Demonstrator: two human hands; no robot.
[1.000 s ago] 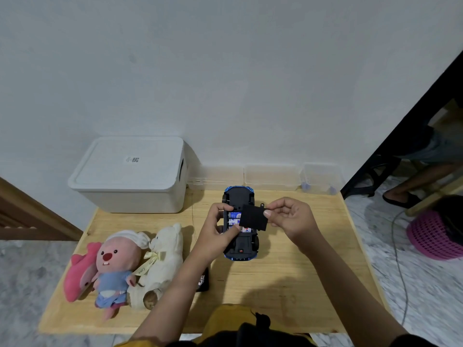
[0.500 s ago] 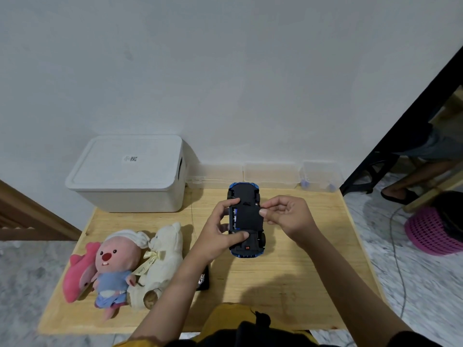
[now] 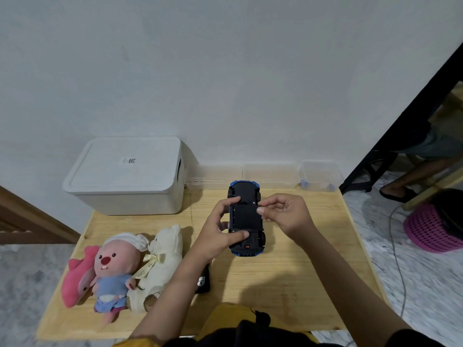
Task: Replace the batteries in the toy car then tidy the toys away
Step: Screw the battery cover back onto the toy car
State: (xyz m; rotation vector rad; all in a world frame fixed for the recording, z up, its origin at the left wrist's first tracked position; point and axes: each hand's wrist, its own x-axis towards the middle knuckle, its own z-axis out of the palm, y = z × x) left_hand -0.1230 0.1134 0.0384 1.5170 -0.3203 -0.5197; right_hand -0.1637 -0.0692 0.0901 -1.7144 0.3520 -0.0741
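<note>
Blue toy car (image 3: 246,219) upside down, black underside up, over the middle of the wooden table (image 3: 288,276), gripped along its left edge by the left hand (image 3: 217,232), thumb across the rear. Right hand (image 3: 285,212) curled, fingertips pressing the underside's right edge. Left of these, plush toys (image 3: 120,266) lying together, closed white storage box (image 3: 125,175) behind.

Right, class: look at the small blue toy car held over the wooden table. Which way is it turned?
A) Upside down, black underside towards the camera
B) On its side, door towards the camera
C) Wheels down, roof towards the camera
A: the blue toy car shows its flat black underside with the cover in place, gripped by the left hand while the right hand touches its edge.
</note>
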